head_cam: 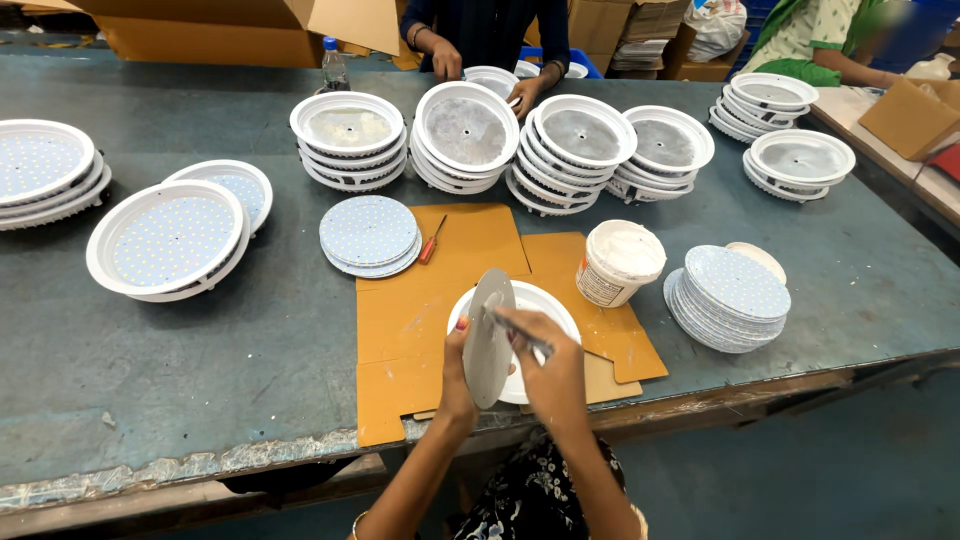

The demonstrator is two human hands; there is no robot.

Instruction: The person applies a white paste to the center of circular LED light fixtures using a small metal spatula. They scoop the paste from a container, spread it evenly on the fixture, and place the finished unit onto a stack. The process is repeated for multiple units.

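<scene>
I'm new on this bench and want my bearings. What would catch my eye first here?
At the near edge, the left hand holds a grey disc upright over a white housing on cardboard, while the right hand works a thin tool against it. A white tub stands just right. Stacks of housings line the far side, where another person's hands work.

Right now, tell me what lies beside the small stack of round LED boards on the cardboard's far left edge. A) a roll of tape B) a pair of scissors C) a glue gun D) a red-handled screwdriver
D: a red-handled screwdriver lies on the cardboard sheet just right of the small stack of LED boards.
</scene>
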